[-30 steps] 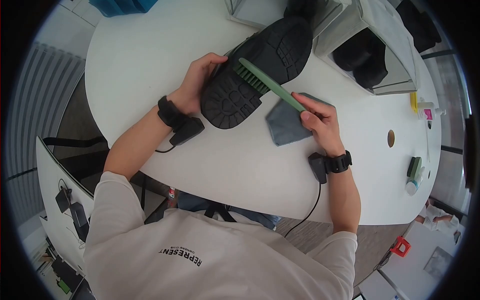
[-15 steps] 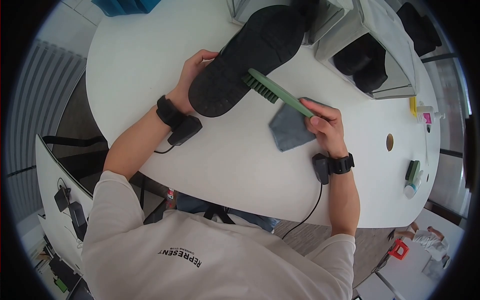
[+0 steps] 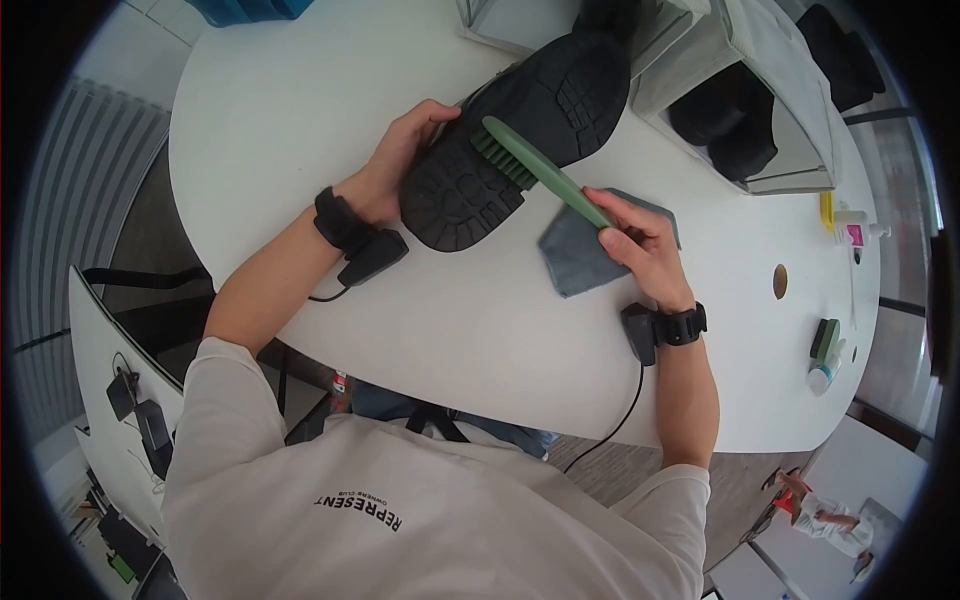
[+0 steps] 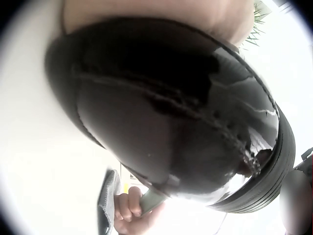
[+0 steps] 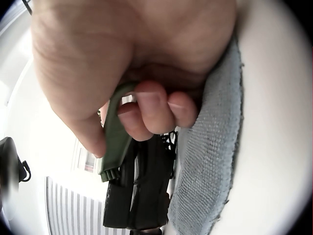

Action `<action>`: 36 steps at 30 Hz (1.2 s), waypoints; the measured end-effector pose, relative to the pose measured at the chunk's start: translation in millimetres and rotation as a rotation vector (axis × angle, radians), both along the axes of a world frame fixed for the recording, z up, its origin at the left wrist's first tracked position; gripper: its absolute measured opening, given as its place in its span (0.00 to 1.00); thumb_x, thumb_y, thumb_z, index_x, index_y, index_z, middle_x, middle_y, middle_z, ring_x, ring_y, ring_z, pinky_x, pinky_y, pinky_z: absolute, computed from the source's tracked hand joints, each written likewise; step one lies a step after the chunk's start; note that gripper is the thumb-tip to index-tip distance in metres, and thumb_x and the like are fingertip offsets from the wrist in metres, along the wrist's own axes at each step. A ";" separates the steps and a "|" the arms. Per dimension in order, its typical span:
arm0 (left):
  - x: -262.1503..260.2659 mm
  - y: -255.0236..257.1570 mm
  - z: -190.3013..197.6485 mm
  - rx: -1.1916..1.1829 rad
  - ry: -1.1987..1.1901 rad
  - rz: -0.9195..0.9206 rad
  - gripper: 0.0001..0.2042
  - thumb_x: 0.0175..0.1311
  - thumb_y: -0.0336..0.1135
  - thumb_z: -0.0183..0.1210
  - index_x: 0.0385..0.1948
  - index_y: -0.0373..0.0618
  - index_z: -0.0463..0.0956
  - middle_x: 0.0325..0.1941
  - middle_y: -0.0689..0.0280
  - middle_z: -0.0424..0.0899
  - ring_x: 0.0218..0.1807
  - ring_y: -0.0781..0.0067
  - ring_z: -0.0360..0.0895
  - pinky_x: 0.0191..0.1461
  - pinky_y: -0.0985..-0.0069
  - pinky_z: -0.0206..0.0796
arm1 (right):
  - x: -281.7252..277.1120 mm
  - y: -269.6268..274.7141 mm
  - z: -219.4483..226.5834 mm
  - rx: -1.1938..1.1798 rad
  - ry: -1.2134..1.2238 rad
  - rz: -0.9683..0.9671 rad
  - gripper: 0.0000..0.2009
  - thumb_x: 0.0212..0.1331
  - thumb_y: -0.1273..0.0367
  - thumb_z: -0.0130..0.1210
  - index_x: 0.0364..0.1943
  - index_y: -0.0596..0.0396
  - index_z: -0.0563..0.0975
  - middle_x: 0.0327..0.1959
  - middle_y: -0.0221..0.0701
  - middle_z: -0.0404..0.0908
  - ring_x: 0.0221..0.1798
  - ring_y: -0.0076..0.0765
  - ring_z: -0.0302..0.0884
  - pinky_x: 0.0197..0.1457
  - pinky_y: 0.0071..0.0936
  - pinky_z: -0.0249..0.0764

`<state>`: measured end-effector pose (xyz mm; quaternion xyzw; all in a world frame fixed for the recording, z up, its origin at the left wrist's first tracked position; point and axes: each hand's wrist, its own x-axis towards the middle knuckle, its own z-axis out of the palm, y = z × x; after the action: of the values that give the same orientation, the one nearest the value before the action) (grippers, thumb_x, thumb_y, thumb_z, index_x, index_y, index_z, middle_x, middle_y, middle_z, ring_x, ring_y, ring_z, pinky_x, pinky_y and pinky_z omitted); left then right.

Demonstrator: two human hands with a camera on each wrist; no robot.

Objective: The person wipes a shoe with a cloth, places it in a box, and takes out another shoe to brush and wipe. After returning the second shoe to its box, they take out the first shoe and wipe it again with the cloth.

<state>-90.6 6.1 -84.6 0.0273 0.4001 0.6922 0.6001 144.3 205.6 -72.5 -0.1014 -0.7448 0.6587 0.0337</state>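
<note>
My left hand [image 3: 395, 155] grips a black lace-up shoe [image 3: 450, 205] by its side, near the heel. The treaded sole faces up toward the head camera; the left wrist view shows its glossy stitched upper [image 4: 142, 117]. Between thumb and fingers, my right hand [image 3: 648, 245] holds the handle of a green brush [image 3: 555, 175], its bristles against the sole's middle. Below that hand, a grey-blue cloth [image 3: 575, 262] lies on the table. In the right wrist view the cloth [image 5: 210, 152] runs beside the curled fingers, and the shoe [image 5: 142, 200] appears beyond the brush [image 5: 115, 142].
Past the toe stand grey fabric boxes, one [image 3: 805, 100] with black items inside. A blue bin [image 3: 250, 10] sits at the far left edge. Along the right side are a labelled bottle [image 3: 850, 225], a dark green block [image 3: 825, 340] and a small bottle [image 3: 822, 378]. Another person [image 3: 835, 525] is at lower right.
Half a second ago the shoe was tilted further up-left and the brush was off its edge. Now the shoe has turned back and the brush has moved up-left onto the sole.
</note>
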 end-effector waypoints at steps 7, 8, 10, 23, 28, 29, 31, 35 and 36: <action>-0.6 1.5 -3.1 -0.031 0.009 -0.010 0.18 0.63 0.45 0.52 0.45 0.40 0.74 0.43 0.62 0.78 0.46 0.69 0.78 0.52 0.71 0.71 | -8.1 -11.6 1.4 -0.022 -0.014 -0.006 0.20 0.64 0.67 0.56 0.60 0.50 0.73 0.36 0.20 0.76 0.33 0.15 0.61 0.37 0.15 0.59; -3.4 2.1 -2.7 -0.027 0.016 -0.011 0.18 0.63 0.45 0.52 0.45 0.40 0.74 0.43 0.62 0.78 0.46 0.69 0.78 0.52 0.71 0.71 | -8.8 -9.7 2.0 -0.018 -0.006 -0.007 0.20 0.64 0.67 0.56 0.60 0.50 0.73 0.36 0.20 0.76 0.33 0.15 0.61 0.37 0.15 0.59; -5.2 0.7 -5.4 0.018 0.008 -0.021 0.17 0.62 0.44 0.52 0.44 0.40 0.74 0.43 0.62 0.79 0.46 0.68 0.78 0.52 0.70 0.71 | -6.9 -7.3 -0.2 -0.100 -0.050 -0.018 0.20 0.63 0.67 0.56 0.60 0.50 0.74 0.35 0.19 0.75 0.31 0.14 0.59 0.33 0.14 0.57; -3.2 -0.5 -6.6 0.017 0.019 -0.018 0.18 0.63 0.43 0.50 0.44 0.38 0.75 0.43 0.61 0.81 0.43 0.67 0.78 0.52 0.70 0.70 | 2.3 27.6 0.1 -0.013 -0.100 -0.049 0.17 0.53 0.72 0.58 0.50 0.54 0.81 0.38 0.23 0.83 0.32 0.14 0.66 0.34 0.13 0.61; -9.0 -1.2 -6.5 0.033 -0.067 0.045 0.16 0.63 0.43 0.50 0.43 0.40 0.75 0.43 0.61 0.80 0.43 0.67 0.78 0.51 0.70 0.71 | 10.3 47.1 -10.8 -0.077 -0.072 -0.040 0.17 0.52 0.71 0.58 0.49 0.55 0.82 0.33 0.21 0.81 0.28 0.12 0.62 0.29 0.13 0.56; -8.2 -0.9 -6.4 0.032 -0.068 0.041 0.16 0.63 0.43 0.50 0.43 0.40 0.75 0.43 0.61 0.80 0.43 0.67 0.78 0.51 0.70 0.71 | 10.4 47.4 -11.8 -0.098 -0.074 -0.044 0.17 0.53 0.72 0.58 0.49 0.54 0.81 0.30 0.19 0.78 0.27 0.12 0.60 0.27 0.13 0.54; -7.3 0.1 -3.4 0.008 -0.057 0.045 0.15 0.63 0.43 0.50 0.42 0.41 0.75 0.42 0.62 0.80 0.41 0.67 0.79 0.49 0.70 0.71 | 10.0 41.7 -8.1 -0.120 -0.077 -0.048 0.17 0.54 0.72 0.57 0.50 0.54 0.81 0.27 0.18 0.76 0.26 0.12 0.58 0.26 0.14 0.53; -2.7 2.6 -9.7 0.029 0.003 0.078 0.15 0.62 0.44 0.50 0.40 0.41 0.76 0.40 0.63 0.80 0.40 0.67 0.79 0.48 0.71 0.72 | -1.6 10.6 5.4 -0.004 -0.074 -0.082 0.17 0.58 0.72 0.56 0.53 0.52 0.79 0.28 0.17 0.74 0.28 0.13 0.58 0.29 0.14 0.53; -6.4 0.5 -11.2 0.044 -0.026 0.039 0.15 0.62 0.44 0.50 0.40 0.41 0.76 0.40 0.63 0.81 0.40 0.67 0.79 0.47 0.71 0.72 | -2.6 5.0 9.1 0.022 -0.056 -0.069 0.17 0.58 0.72 0.56 0.53 0.52 0.79 0.29 0.17 0.75 0.29 0.13 0.59 0.30 0.13 0.54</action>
<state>-97.0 6.6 -95.8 0.0237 0.3772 0.7126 0.5911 141.6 210.6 -63.4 -0.1453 -0.7487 0.6458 0.0367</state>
